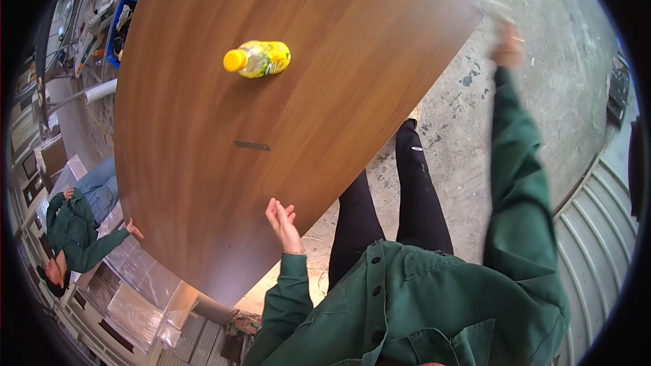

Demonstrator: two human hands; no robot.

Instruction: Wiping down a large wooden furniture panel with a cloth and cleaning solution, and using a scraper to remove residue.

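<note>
A concrete floor spreads around a brown wood-grain panel, which lies before the person, bearing a yellow-capped plastic bottle and a narrow dark strip. The left hand is at its near edge — fingers slightly bent, partly spread. By its far right corner, the right hand blurs beside a pale object — whether its fingers clamp it, I cannot tell.

Bottle and strip on panel, bottle farther off, co-worker left of panel
</note>
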